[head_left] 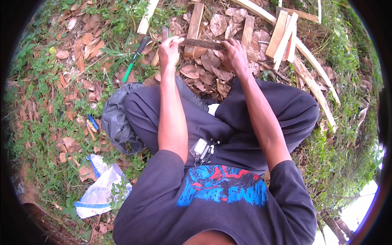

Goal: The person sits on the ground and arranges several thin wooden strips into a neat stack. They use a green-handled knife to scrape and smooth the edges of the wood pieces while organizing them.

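A dark, rough-faced strip of wood (202, 43) spans the gap between my hands, above the leaf-covered ground in front of my crossed legs. Its left end is in the closed fingers of my left hand (168, 53). My right hand (235, 57) grips the other end, with the fingers bent over it. A short upright wood piece (164, 32) shows just past my left fingertips; whether the hand touches it, I cannot tell. Beyond the strip lie two flat wood pieces, a longer one (195, 26) on the left and another (247, 32) near my right hand.
Left of my hands lies a tool with a green and black handle (134, 61). Cut wood pieces (281, 36) and long strips (312, 83) lie at the right. A dark plastic bag (118, 118) sits by my left knee, a white-and-blue bag (102, 188) nearer me.
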The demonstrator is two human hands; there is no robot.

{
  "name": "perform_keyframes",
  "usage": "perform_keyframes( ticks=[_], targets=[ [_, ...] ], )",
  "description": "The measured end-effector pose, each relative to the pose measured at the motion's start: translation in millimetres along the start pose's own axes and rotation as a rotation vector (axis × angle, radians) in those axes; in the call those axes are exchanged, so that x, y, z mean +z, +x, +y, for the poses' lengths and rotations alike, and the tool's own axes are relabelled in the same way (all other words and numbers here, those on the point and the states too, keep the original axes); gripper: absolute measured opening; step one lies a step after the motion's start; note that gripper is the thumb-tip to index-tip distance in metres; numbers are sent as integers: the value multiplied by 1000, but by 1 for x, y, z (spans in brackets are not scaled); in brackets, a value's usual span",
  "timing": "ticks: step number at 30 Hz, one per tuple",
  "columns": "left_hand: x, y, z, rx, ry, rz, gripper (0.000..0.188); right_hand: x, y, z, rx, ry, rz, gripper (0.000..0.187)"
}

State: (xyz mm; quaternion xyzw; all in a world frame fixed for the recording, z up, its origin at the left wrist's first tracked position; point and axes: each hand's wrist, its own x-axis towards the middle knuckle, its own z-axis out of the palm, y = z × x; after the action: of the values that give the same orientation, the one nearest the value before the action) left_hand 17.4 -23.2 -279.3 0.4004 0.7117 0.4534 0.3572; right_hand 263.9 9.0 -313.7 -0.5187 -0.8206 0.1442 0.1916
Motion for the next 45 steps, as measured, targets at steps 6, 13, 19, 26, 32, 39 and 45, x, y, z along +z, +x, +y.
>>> perform_keyframes(
  ticks=[6,13,19,26,32,39,45],
  targets=[
    [-7,15,18,106,-152,-72,23,-2,1,-5,-7,-16,16,34],
    [5,6,-16,112,-134,9,21,12,50,-35,-231,28,80,36],
    [6,8,-28,67,-175,15,12,46,60,-47,-266,186,58,30],
    [17,18,-39,107,-152,6,9,51,61,-44,-252,212,58,29],
    [22,20,-44,148,-130,11,10,49,61,-44,-251,222,35,27],
    [21,19,-44,176,-41,25,11,47,59,-46,-231,247,74,24],
    [18,19,-43,216,30,41,10,50,57,-49,-219,233,78,24]
  ],
)
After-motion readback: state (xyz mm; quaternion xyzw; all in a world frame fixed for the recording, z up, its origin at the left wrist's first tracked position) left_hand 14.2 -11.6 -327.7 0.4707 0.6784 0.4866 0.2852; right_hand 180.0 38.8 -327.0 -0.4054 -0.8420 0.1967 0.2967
